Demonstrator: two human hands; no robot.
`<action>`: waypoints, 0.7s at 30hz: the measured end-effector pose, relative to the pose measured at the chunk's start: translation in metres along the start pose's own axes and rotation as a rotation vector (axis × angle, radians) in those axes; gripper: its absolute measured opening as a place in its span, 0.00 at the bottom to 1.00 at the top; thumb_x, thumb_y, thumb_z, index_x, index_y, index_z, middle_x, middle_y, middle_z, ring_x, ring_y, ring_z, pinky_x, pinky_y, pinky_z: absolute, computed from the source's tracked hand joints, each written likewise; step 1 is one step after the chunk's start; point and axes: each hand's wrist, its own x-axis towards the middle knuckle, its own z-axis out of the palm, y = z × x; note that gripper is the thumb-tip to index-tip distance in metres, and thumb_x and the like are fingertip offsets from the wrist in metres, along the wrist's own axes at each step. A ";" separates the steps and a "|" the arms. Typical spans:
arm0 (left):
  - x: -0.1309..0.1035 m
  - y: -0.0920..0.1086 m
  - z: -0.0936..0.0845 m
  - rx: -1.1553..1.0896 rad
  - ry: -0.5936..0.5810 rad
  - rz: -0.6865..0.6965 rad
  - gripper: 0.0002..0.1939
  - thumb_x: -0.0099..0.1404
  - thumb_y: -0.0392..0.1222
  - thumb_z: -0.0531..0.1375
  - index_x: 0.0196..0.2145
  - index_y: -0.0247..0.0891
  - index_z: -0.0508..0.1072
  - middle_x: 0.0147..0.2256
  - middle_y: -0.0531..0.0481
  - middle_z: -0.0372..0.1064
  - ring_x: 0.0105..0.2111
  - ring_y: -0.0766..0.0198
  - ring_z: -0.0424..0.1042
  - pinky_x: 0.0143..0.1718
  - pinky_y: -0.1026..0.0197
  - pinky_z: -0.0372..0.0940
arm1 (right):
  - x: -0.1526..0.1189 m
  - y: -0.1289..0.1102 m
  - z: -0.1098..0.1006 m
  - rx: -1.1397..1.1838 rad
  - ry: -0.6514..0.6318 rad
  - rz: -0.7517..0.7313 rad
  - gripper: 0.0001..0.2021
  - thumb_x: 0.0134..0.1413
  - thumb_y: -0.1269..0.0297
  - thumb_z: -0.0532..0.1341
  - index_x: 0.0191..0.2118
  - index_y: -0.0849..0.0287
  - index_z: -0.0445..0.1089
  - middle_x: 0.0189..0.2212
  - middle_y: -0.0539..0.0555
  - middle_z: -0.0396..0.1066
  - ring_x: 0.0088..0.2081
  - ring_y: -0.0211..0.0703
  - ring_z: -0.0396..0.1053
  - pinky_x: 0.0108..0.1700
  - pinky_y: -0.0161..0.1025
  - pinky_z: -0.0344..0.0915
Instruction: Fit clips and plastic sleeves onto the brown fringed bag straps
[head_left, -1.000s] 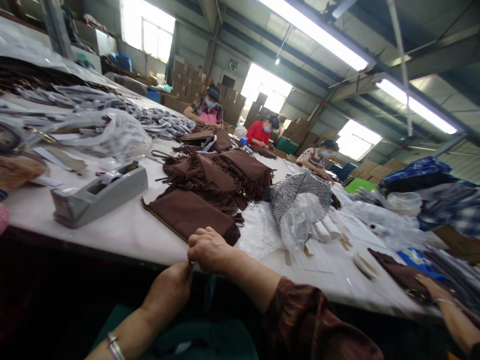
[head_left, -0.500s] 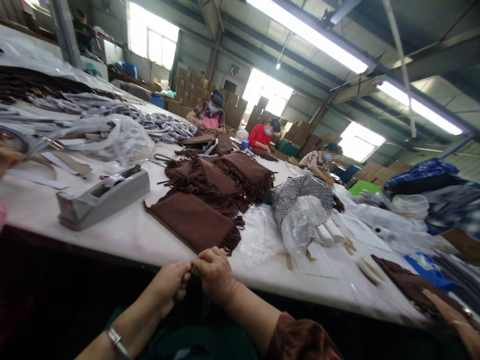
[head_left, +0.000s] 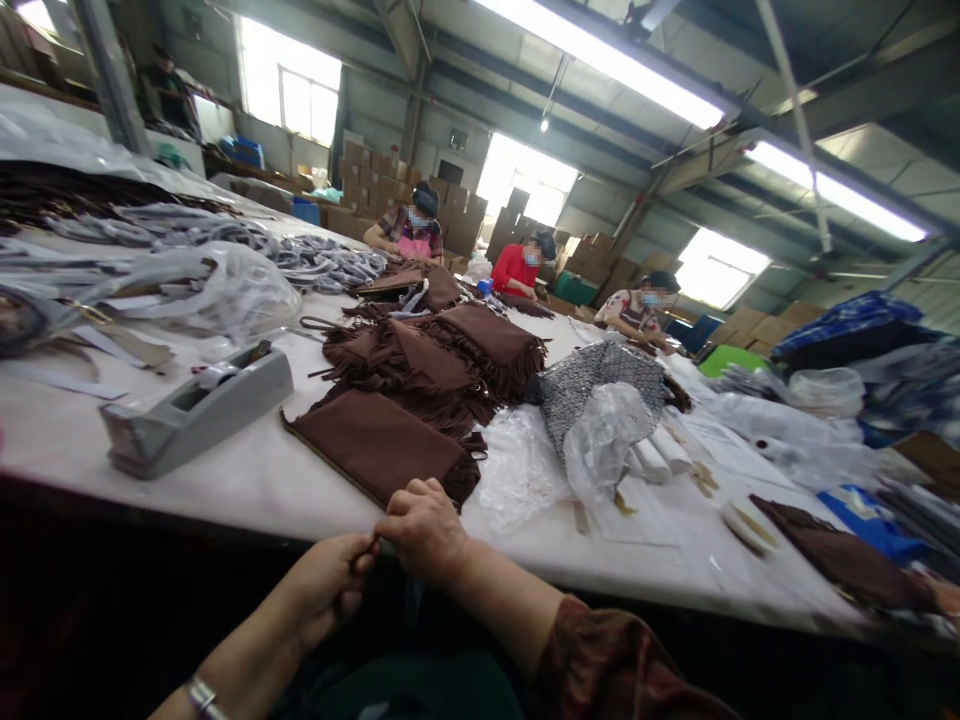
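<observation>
At the table's front edge my left hand (head_left: 330,585) and my right hand (head_left: 426,532) meet, fingers pinched together. Something small and dark shows between the fingertips, too little of it to name. Just beyond my right hand lies a flat brown pouch (head_left: 379,440) with a zip along its near edge and fringe at its right end. Behind it is a heap of brown fringed bags (head_left: 442,350). A metal bracelet (head_left: 204,698) is on my left wrist.
A grey tape dispenser (head_left: 199,405) stands left of the pouch. Clear plastic wrap (head_left: 521,465) and a grey speckled bundle (head_left: 592,390) lie to the right, with a tape roll (head_left: 748,526) and brown piece (head_left: 832,550) farther right. Several people work across the table (head_left: 315,495).
Both hands stay pinched together, and have shifted slightly left in view. At the right edge, another person's hand on the brown piece has moved mostly out of sight.
</observation>
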 end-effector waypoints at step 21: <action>0.023 0.067 0.008 -0.106 0.186 0.180 0.05 0.61 0.32 0.63 0.35 0.33 0.70 0.32 0.42 0.74 0.29 0.59 0.76 0.30 0.60 0.72 | -0.146 0.025 -0.006 0.122 0.512 0.473 0.12 0.58 0.76 0.55 0.43 0.57 0.72 0.39 0.57 0.73 0.42 0.49 0.68 0.46 0.48 0.65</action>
